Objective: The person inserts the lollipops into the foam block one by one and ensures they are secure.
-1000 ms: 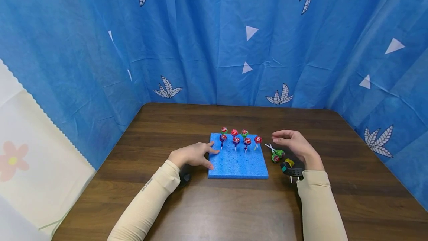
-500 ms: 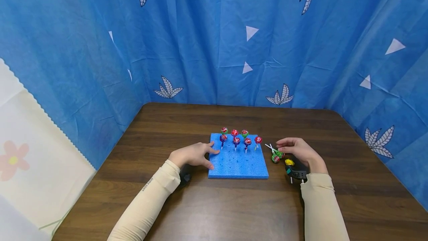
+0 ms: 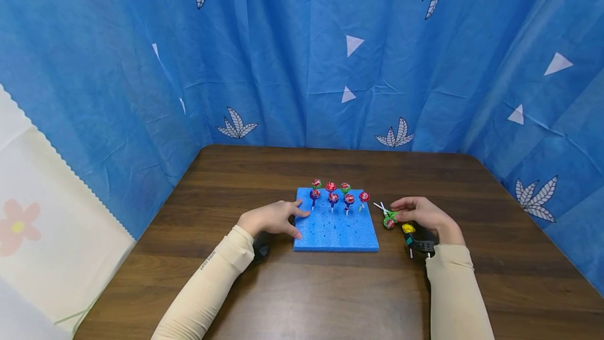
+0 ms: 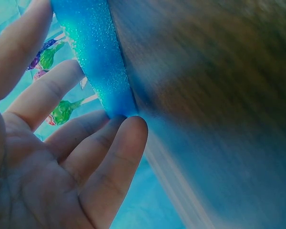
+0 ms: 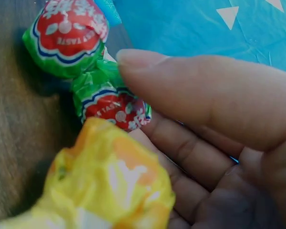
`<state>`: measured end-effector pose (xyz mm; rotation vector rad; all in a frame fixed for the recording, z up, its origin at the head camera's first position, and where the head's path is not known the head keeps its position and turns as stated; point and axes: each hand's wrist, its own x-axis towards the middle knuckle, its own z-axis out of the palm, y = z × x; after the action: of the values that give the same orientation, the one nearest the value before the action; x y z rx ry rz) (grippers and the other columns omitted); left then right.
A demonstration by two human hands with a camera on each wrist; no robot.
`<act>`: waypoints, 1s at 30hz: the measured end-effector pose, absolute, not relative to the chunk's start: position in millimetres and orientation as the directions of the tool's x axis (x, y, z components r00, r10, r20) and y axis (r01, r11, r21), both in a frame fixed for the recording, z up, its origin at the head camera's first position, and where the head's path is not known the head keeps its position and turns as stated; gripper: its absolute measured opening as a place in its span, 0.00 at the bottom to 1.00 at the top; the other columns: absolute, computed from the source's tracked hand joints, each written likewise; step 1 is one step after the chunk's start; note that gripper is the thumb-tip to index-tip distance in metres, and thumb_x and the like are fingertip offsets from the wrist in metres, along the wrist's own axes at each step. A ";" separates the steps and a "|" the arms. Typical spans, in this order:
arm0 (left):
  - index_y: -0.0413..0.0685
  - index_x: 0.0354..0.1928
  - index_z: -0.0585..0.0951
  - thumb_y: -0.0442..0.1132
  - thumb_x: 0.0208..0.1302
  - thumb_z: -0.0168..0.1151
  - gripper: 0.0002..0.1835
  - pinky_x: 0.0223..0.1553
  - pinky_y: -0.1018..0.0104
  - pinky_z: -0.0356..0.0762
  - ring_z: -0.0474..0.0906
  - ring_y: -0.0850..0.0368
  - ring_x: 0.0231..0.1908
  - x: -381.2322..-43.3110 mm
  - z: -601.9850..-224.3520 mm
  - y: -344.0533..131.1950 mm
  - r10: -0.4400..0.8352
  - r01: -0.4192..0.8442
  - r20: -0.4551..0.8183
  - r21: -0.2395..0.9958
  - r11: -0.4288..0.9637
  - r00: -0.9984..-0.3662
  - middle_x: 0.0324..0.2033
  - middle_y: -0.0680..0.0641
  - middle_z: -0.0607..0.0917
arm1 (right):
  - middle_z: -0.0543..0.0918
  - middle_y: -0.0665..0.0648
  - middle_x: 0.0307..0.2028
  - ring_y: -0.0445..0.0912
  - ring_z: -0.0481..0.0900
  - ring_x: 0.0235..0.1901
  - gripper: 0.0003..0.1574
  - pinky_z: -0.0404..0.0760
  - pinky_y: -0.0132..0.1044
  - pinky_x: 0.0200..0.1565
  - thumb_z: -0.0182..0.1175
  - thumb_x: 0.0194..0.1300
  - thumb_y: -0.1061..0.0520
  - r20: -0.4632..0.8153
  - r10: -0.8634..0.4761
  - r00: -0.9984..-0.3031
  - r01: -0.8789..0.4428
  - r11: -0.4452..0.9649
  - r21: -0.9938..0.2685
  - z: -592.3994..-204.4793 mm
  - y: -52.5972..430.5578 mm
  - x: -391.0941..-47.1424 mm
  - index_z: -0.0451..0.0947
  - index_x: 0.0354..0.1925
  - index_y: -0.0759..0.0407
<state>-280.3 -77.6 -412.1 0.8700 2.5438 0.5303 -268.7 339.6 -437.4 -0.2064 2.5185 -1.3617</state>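
A blue foam board [image 3: 336,232] lies on the table with several wrapped lollipops [image 3: 333,199] upright in its far half. My left hand [image 3: 273,218] rests at the board's left side, fingers spread and touching its edge, as the left wrist view also shows. To the right of the board, my right hand [image 3: 427,215] pinches a green-wrapped lollipop [image 5: 113,106] low over the table; the thumb lies on its wrapper and the other fingers are behind. Another green lollipop [image 5: 66,38] lies against it, their white sticks crossing. Closer to the wrist is a yellow lollipop [image 5: 109,179].
Small holes dot the near half of the board. The brown wooden table [image 3: 302,298] extends around it, with a blue curtain [image 3: 283,67] behind and at the sides. A pale flowered cloth [image 3: 42,214] hangs at the left.
My right hand has come down and slightly right onto the green lollipops, its thumb and fingers closing on one. The left hand and the board have stayed in place.
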 end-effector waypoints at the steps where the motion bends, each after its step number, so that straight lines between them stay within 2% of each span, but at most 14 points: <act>1: 0.58 0.71 0.71 0.51 0.62 0.70 0.35 0.74 0.46 0.61 0.55 0.40 0.76 -280.3 -412.0 -77.6 0.641 0.489 -0.246 0.469 0.735 -0.727 0.78 0.43 0.56 | 0.83 0.64 0.47 0.47 0.80 0.41 0.26 0.83 0.30 0.46 0.65 0.66 0.62 -0.170 -0.254 -0.952 0.002 0.551 -0.834 -437.2 339.2 -268.6 0.75 0.58 0.74; 16: 0.58 0.71 0.71 0.51 0.62 0.70 0.35 0.74 0.47 0.60 0.55 0.40 0.77 -281.2 -411.4 -77.4 0.639 0.489 -0.250 0.463 0.739 -0.728 0.78 0.43 0.55 | 0.84 0.62 0.44 0.48 0.79 0.39 0.23 0.83 0.32 0.45 0.64 0.67 0.62 -0.182 -0.253 -0.950 0.006 0.569 -0.822 -434.5 337.5 -267.6 0.76 0.56 0.75; 22: 0.58 0.71 0.71 0.51 0.62 0.70 0.35 0.74 0.47 0.61 0.55 0.41 0.77 -281.0 -411.7 -77.4 0.640 0.491 -0.248 0.464 0.738 -0.728 0.78 0.43 0.56 | 0.82 0.63 0.47 0.49 0.78 0.40 0.24 0.82 0.35 0.46 0.66 0.67 0.58 -0.164 -0.195 -0.967 0.019 0.587 -0.809 -434.4 336.9 -268.8 0.78 0.56 0.71; 27: 0.58 0.71 0.71 0.51 0.62 0.70 0.35 0.74 0.47 0.61 0.55 0.40 0.77 -280.9 -411.3 -77.6 0.638 0.486 -0.251 0.466 0.739 -0.728 0.78 0.43 0.55 | 0.81 0.65 0.49 0.49 0.80 0.40 0.25 0.85 0.36 0.44 0.63 0.69 0.58 -0.148 -0.160 -0.976 0.035 0.554 -0.832 -433.1 337.0 -268.5 0.76 0.59 0.72; 30: 0.59 0.71 0.72 0.51 0.62 0.70 0.35 0.74 0.46 0.61 0.55 0.40 0.77 -281.2 -411.0 -77.6 0.636 0.484 -0.253 0.467 0.741 -0.729 0.79 0.43 0.55 | 0.80 0.67 0.52 0.47 0.82 0.42 0.26 0.86 0.39 0.47 0.61 0.71 0.58 -0.140 -0.156 -0.978 0.038 0.523 -0.851 -430.9 337.7 -268.1 0.74 0.60 0.73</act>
<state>-281.2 -77.6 -411.0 0.8579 2.5421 0.5244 -268.1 337.7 -430.9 -0.1000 2.5636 -1.4405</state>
